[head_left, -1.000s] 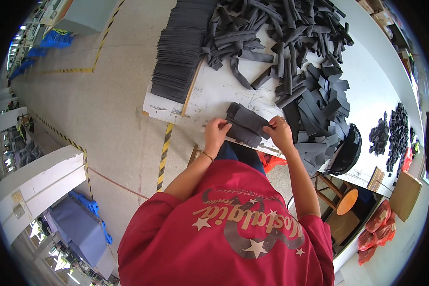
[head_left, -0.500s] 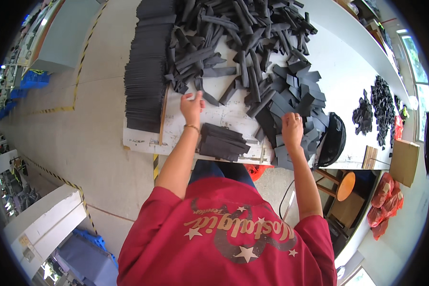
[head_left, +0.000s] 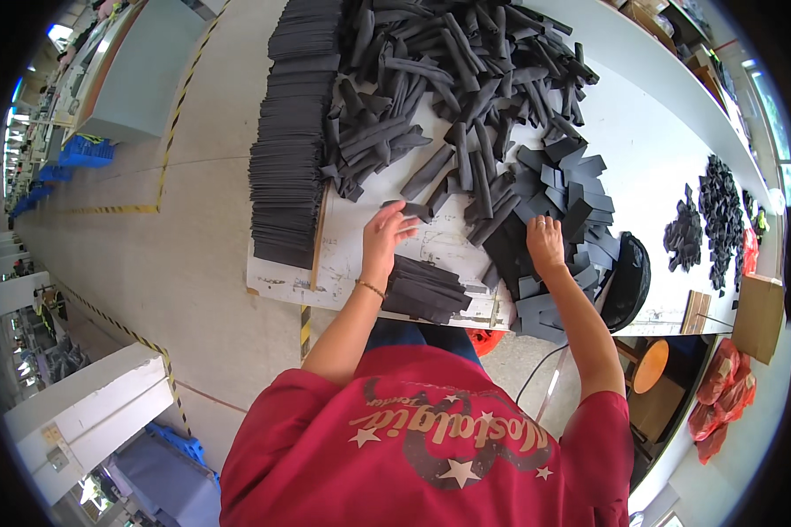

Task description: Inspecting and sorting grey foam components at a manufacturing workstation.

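My left hand (head_left: 387,239) is over the white table (head_left: 347,250), its fingers apart. A dark rolled fabric strip (head_left: 413,211) lies right at its fingertips, and the hand does not close round it. Below that hand, a small stack of dark flat strips (head_left: 426,288) rests at the table's near edge. My right hand (head_left: 547,244) reaches into a spread of dark grey flat pieces (head_left: 580,211) on the right. Its fingers are bent together over them, and what they pinch is hidden. Beyond both hands rises a large heap of dark rolled strips (head_left: 466,79).
A long, neat row of stacked dark pieces (head_left: 292,158) runs along the table's left side, beside a wooden strip (head_left: 319,237). On the right stand a black bag (head_left: 628,279) and dark piles (head_left: 712,215). Lower down are a round wooden stool (head_left: 650,366) and red bags (head_left: 721,395).
The view has shifted, so the table appears lower and further right. My left hand has moved slightly right and nearer, with the rolled strip beside it. My right hand reaches slightly further into the flat pieces.
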Available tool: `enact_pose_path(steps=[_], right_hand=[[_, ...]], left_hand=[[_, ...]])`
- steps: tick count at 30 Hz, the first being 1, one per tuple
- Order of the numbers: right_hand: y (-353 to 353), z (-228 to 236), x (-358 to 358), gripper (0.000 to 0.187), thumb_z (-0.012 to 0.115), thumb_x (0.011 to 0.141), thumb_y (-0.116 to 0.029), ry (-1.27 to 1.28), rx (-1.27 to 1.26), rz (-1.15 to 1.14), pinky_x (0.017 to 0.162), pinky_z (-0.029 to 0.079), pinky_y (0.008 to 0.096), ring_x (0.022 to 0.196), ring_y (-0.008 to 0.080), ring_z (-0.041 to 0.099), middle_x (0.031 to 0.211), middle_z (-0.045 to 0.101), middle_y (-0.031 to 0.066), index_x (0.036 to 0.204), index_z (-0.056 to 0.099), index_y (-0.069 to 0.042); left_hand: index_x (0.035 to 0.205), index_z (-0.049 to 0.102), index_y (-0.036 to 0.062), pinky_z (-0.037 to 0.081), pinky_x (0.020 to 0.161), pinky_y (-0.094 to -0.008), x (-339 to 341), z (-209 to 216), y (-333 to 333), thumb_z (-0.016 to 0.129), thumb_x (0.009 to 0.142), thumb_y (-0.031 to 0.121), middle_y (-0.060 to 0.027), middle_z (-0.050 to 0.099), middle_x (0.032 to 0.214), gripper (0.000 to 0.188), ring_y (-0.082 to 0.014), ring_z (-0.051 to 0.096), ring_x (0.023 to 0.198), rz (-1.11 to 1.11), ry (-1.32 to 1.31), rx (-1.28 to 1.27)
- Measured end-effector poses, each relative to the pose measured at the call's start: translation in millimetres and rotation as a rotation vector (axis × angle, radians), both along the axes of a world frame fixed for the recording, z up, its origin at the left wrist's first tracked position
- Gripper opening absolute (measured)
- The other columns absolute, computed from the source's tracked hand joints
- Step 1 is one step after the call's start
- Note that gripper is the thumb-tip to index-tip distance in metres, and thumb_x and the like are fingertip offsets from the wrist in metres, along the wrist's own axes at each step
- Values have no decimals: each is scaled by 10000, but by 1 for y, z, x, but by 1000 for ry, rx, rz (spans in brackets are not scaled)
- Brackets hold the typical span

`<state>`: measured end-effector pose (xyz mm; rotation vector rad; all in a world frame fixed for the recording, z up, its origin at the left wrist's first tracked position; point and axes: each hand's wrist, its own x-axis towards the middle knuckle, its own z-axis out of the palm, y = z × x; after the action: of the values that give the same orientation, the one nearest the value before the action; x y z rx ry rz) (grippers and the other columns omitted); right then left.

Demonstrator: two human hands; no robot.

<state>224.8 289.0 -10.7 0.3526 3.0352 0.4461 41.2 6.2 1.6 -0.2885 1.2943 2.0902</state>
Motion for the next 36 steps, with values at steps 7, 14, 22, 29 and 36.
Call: enact_pose_path(steps=[7,14,22,29,36], right_hand=[[0,12,8,109,539,818,-74,85,-93,-11,802,455,392,923,269,550,956,546,119,924,521,-56],[-3,43,18,230,485,767,65,279,-420,-272,853,448,455,928,372,517,941,522,177,985,475,-8],[-60,91,10,215,604,667,-41,390,-370,-116,772,411,437,878,328,513,904,527,162,861,511,-29],[-101,99,-17,206,450,786,34,710,-1523,-354,679,432,254,766,121,535,839,586,76,978,516,2],[-138,163,-64,418,525,970,-323,716,-1881,-435,574,385,212,611,74,509,668,567,8,1211,538,18]], left_hand=[[1046,535,-30,575,707,-371,9,-9,-8,684,863,78,-125,642,969,260,-268,682,844,25,-241,-107],[1201,475,-43,539,937,-479,12,24,-5,473,914,-74,-204,620,1075,288,-353,629,1050,12,-359,361],[1251,488,-28,546,869,-405,8,56,0,419,930,-62,-202,603,1046,330,-294,627,957,-53,-310,331],[1283,516,-13,471,661,-278,11,82,7,454,983,121,-126,618,923,334,-158,560,731,-240,-3,222],[1240,523,-23,482,707,-246,19,100,-1,529,980,189,-84,636,933,336,-117,585,764,-407,544,-184]])
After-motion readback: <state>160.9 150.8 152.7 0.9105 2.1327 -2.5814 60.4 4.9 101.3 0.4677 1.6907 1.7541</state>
